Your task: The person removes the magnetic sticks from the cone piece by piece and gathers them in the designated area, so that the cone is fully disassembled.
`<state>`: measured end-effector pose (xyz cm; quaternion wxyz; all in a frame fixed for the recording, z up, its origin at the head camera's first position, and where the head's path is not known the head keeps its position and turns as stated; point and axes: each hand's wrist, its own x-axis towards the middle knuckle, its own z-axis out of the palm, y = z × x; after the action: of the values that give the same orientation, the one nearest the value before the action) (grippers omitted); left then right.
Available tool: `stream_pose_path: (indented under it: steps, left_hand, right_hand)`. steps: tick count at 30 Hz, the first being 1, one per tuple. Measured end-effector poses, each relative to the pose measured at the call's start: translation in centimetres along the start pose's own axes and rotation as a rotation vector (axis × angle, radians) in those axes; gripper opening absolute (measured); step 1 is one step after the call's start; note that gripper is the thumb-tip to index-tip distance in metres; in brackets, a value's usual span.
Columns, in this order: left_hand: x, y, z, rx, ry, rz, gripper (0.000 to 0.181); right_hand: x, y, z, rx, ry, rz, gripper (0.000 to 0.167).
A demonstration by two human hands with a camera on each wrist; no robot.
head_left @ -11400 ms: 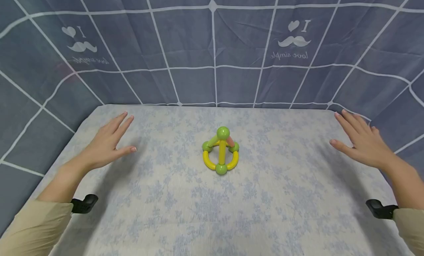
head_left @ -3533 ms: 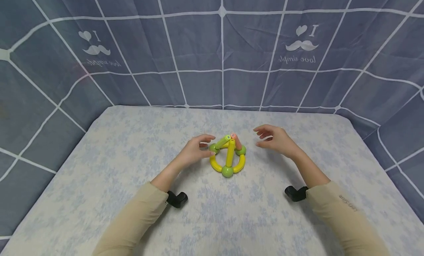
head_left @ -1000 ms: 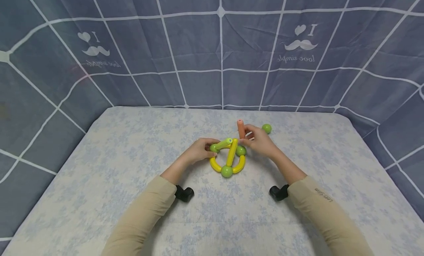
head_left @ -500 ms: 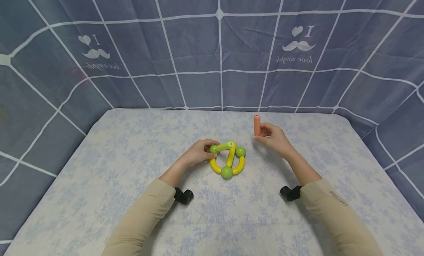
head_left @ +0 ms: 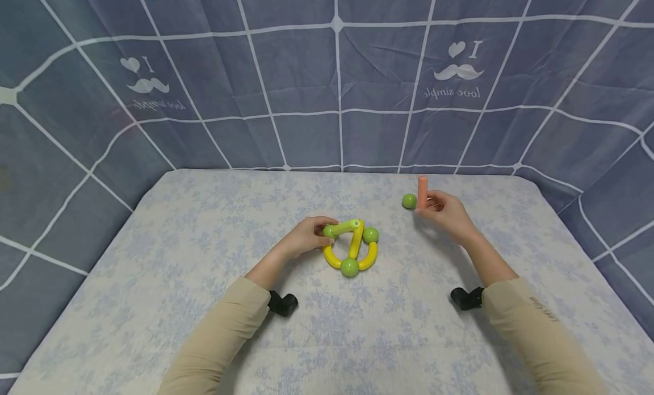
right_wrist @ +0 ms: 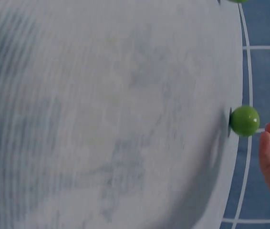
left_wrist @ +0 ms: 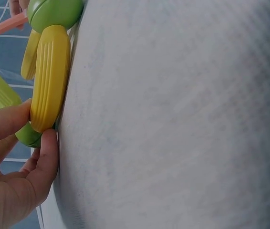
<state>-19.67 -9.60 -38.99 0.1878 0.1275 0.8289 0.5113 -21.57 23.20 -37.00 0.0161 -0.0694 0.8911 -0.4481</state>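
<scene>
A ring of curved yellow rods point(head_left: 333, 259) and green balls point(head_left: 349, 267) lies mid-table, with a light green rod point(head_left: 343, 227) and a straight yellow rod point(head_left: 355, 240) rising from it and meeting at their tops. At the ring's left side my left hand point(head_left: 302, 236) grips the green ball there; the left wrist view shows thumb and finger at the end of a curved yellow rod point(left_wrist: 51, 78). Off to the right, my right hand point(head_left: 449, 216) pinches an orange rod point(head_left: 422, 192) upright above the table. A loose green ball point(head_left: 409, 201) sits just left of that rod.
Pale floral cloth covers the table point(head_left: 327, 332). Behind and at both sides hangs a blue curtain point(head_left: 286, 66) with white grid lines. Each wrist wears a black camera mount point(head_left: 283, 304).
The top green ball came off the frame and lies on the table. My right hand pulled the orange rod from the frame and carried it right; my left hand stays at the ring.
</scene>
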Motion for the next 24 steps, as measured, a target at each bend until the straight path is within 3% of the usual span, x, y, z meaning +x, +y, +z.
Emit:
stream_pose_path:
  steps: [9,16,24]
  left_hand:
    - [0.0,0.0,-0.1,-0.008,-0.006,0.011,0.045]
    - [0.0,-0.1,-0.2,0.005,-0.006,0.011,0.051]
    - [0.3,-0.2,-0.3,0.008,-0.006,-0.001,0.052]
  right_hand:
    - [0.2,1.3,-1.3,-0.03,0.017,0.064,0.053]
    - [1.0,2.3,-1.3,0.002,0.01,0.134,0.054]
    - [2.3,3.4,-1.0,-0.035,0.034,0.211,0.054]
